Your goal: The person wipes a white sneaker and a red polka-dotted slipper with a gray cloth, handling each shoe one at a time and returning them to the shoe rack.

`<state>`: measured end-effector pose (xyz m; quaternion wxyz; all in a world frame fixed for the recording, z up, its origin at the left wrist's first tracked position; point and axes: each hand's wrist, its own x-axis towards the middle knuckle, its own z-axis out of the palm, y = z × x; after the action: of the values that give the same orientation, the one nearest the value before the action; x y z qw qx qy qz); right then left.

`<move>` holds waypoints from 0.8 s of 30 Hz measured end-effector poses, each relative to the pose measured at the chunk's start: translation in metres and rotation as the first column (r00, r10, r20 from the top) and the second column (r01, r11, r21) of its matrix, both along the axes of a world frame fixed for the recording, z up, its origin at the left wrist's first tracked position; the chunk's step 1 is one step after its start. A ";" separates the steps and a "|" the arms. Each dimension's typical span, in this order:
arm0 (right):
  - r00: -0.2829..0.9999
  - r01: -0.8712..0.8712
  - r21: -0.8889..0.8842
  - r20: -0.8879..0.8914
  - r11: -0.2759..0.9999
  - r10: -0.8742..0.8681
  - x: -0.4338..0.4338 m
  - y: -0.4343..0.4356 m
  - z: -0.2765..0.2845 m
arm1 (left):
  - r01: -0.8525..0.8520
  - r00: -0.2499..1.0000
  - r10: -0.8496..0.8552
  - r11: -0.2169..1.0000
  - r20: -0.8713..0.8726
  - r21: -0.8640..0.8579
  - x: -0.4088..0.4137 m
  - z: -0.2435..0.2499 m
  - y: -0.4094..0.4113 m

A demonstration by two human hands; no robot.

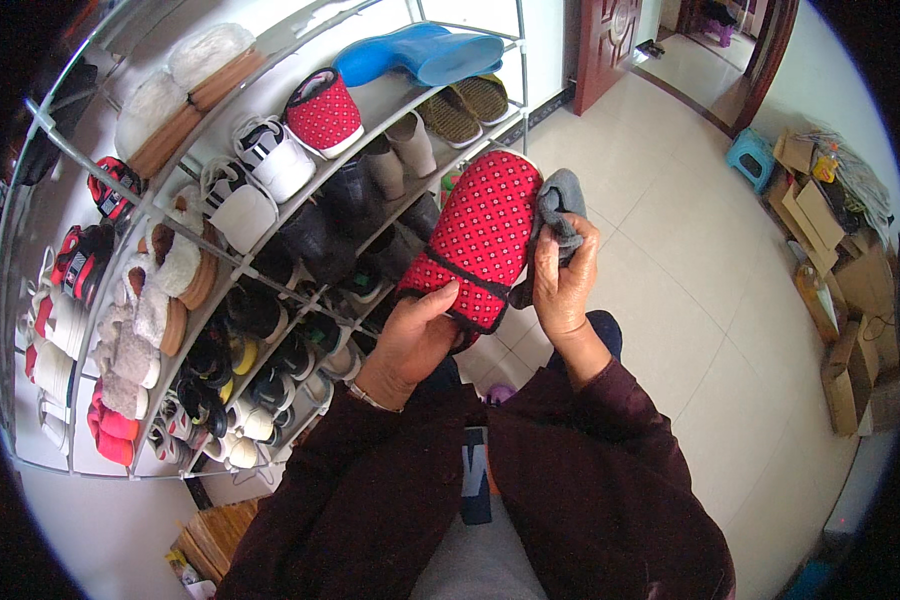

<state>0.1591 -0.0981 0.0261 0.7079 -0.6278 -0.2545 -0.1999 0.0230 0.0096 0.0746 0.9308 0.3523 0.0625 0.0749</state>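
A red patterned fabric shoe (487,225) with black trim is in my left hand (412,341), the thumb lying on its upper near the opening. My right hand (566,281) pinches a bunched grey cloth (561,202) beside the shoe's edge, on its right side. A similar red patterned shoe (324,112) with a white sole stands on the upper shelf to the left. Next to it are white sneakers (281,165) and blue rubber boots (420,54) lying on their side.
The metal-tube shoe rack (240,262) fills the left, holding several pairs, among them fluffy slippers (172,262). Flattened cardboard boxes (817,217) and a blue plastic stool (752,159) line the right wall. A reddish wooden door (607,45) stands open at the top. Pale tiles (690,247) cover the floor.
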 end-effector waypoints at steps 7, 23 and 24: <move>0.971 0.104 -0.170 0.229 0.980 -0.064 0.000 -0.004 0.024 | -0.037 0.999 0.039 0.977 -0.005 0.210 0.000 -0.010 -0.010; 0.898 -0.435 -0.223 -0.033 0.872 0.439 -0.039 -0.019 -0.021 | -0.110 0.982 0.121 0.991 0.142 -0.079 -0.005 -0.013 0.008; 0.869 -0.493 -0.247 -0.088 0.834 0.487 -0.039 -0.022 -0.027 | -0.113 0.978 0.126 0.990 0.168 -0.082 -0.006 -0.009 0.012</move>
<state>0.1204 -0.1202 -0.0007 0.6488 -0.6316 -0.4232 0.0301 0.0169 0.0212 0.0651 0.9386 0.3061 0.0053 0.1587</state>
